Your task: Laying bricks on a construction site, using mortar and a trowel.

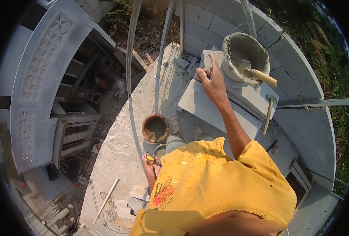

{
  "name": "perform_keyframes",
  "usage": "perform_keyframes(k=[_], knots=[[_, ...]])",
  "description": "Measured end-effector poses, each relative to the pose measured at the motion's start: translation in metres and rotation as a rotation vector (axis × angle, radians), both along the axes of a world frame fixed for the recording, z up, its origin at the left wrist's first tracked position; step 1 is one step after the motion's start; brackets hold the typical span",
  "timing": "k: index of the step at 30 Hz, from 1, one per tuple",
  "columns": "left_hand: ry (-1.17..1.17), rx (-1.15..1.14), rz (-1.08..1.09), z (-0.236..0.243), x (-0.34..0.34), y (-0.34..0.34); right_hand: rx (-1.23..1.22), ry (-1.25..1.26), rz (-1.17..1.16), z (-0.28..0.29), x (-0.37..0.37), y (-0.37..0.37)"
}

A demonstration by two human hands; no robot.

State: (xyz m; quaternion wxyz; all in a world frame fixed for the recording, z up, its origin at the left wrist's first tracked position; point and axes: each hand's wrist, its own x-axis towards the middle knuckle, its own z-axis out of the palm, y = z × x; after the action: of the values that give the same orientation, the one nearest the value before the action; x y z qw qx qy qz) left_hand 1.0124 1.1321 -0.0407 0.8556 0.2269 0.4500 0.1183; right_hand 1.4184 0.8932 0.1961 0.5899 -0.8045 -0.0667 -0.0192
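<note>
My left hand [147, 167], low beside my yellow shirt, is closed around a yellow-and-black tape measure [150, 158]. My right hand [213, 82] is raised over pale concrete blocks [206, 103], its index finger stretched out and its other fingers partly bent, with nothing visible in it. Just right of that hand, a mortar-smeared bucket [230, 65] stands on the stacked blocks. A trowel rests inside it, its wooden handle [265, 78] sticking out over the rim. Nearer to me, a hammer [267, 118] leans against the block edge.
A brown round tub [155, 128] sits by my shoes. Metal uprights [133, 51] rise ahead, and a block wall [300, 67] curves along the right. The concrete slab's edge [110, 135] drops off on the left. A white pipe [106, 200] and block offcuts lie at lower left.
</note>
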Motion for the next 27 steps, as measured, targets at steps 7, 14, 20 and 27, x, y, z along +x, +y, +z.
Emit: perform_keyframes(k=[7,14,20,27], knots=[[0.266,-0.082,-0.17,0.019,0.054,0.09,0.03,0.119,-0.165,0.013,0.046,0.036],[0.373,0.115,-0.359,0.036,0.084,0.121,0.134,-0.221,-0.24,0.052,0.038,0.059],[0.25,-0.019,-0.461,-0.062,0.047,0.122,0.158,-0.031,-0.197,0.037,0.074,0.044],[0.258,0.024,-0.431,-0.083,0.036,0.101,0.165,-0.366,-0.261,0.101,0.047,0.042]])
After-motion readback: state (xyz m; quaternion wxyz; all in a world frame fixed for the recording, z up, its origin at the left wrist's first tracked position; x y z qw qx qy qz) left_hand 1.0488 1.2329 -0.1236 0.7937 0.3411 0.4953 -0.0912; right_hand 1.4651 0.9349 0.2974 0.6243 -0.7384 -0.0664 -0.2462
